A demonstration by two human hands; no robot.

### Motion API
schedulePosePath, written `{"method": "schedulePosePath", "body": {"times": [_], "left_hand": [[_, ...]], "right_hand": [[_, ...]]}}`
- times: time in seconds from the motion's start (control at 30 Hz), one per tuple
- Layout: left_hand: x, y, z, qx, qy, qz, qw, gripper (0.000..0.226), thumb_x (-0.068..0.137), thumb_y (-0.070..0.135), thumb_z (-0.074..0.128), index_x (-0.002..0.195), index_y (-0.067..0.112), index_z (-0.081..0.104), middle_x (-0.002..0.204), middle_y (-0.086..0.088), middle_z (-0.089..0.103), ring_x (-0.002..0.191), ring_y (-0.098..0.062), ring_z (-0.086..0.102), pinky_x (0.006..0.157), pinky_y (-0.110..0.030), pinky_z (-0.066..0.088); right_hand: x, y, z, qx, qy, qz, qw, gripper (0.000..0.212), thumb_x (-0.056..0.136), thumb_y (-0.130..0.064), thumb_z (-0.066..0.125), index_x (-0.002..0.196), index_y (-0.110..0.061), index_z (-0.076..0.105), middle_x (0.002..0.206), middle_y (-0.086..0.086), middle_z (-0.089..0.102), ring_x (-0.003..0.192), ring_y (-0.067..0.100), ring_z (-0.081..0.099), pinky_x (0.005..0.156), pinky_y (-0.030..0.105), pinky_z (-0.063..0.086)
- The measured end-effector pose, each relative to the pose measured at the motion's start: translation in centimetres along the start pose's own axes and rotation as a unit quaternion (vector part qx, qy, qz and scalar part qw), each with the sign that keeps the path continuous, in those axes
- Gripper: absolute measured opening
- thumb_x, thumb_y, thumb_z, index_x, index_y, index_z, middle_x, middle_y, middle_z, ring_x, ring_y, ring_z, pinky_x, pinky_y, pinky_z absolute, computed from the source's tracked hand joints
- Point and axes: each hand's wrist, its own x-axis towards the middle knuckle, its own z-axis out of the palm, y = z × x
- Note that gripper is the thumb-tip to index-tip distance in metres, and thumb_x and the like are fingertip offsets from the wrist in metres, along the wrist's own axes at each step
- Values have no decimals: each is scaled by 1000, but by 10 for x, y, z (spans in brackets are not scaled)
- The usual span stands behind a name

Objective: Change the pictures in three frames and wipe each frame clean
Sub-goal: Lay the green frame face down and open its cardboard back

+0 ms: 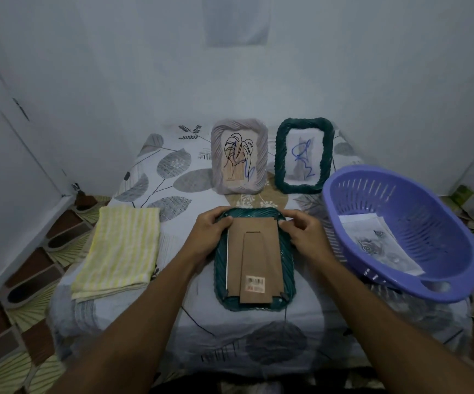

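Observation:
A dark green frame (287, 282) lies face down on the table in front of me, its brown cardboard back (254, 251) with a fold-out stand and a barcode sticker facing up. My left hand (211, 227) grips the frame's top left corner, thumb on the back panel's edge. My right hand (304, 230) pinches at the top right corner of the back. A grey-white frame (240, 157) with a leaf drawing and a second dark green frame (304, 155) with a blue scribble stand upright behind. A yellow striped cloth (119, 248) lies folded at the left.
A purple plastic basket (417, 231) at the right holds loose printed pictures (377, 243). The small table carries a leaf-patterned cover (156, 172) and stands close to a white wall. Patterned floor tiles (31, 280) run along the left side.

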Motion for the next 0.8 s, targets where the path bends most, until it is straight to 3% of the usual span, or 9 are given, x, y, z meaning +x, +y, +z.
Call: {"method": "schedulePosePath", "body": {"times": [0.13, 0.23, 0.33, 0.53, 0.63, 0.73, 0.8], "left_hand": [[-5, 12, -6, 97, -1, 88, 991, 19, 92, 5, 57, 108, 15, 60, 83, -6, 66, 73, -7, 61, 67, -14, 48], [-3, 15, -16, 233, 9, 184, 955, 15, 87, 3, 61, 91, 17, 64, 86, -2, 68, 78, -13, 65, 72, -23, 53], [-5, 19, -20, 288, 3, 192, 938, 10, 88, 8, 62, 88, 15, 68, 88, 2, 70, 74, -21, 66, 73, -36, 56], [-12, 34, -14, 349, 17, 219, 911, 5, 88, 13, 62, 86, 16, 65, 83, 2, 69, 57, -8, 58, 61, -21, 41], [-12, 37, -9, 331, 72, 187, 922, 9, 83, 22, 63, 79, 28, 57, 80, 4, 67, 57, -10, 59, 59, -26, 49], [-13, 35, -4, 330, 105, 163, 924, 10, 80, 29, 60, 76, 33, 51, 80, 7, 66, 61, -16, 61, 61, -35, 54], [-13, 31, -4, 318, 111, 164, 927, 9, 81, 31, 59, 76, 31, 52, 79, 7, 65, 60, -15, 60, 62, -38, 54]], "right_hand": [[-2, -4, -3, -7, -10, -12, 1000, 26, 92, -1, 58, 117, -6, 64, 79, 3, 66, 75, 14, 63, 68, 21, 52], [-7, -7, -5, -31, -5, -34, 999, 26, 92, -1, 58, 117, -6, 64, 77, 2, 63, 75, 12, 60, 68, 19, 50], [-9, -12, -5, -51, 0, -58, 997, 24, 92, 0, 58, 114, -8, 64, 75, 2, 61, 73, 11, 59, 68, 13, 48], [-17, -23, -8, -68, 3, -90, 994, 21, 91, 1, 59, 105, -15, 62, 75, 0, 57, 72, 9, 56, 63, 5, 46], [-20, -24, -8, -64, 6, -93, 994, 22, 91, -2, 60, 103, -20, 61, 83, 6, 61, 81, 18, 60, 69, 13, 50], [-24, -23, -6, -56, 4, -75, 996, 22, 91, -5, 61, 107, -21, 63, 94, 11, 66, 93, 26, 64, 83, 39, 56], [-26, -24, -5, -54, 11, -71, 996, 21, 91, -6, 62, 107, -20, 64, 94, 11, 66, 95, 27, 65, 87, 45, 55]]}}
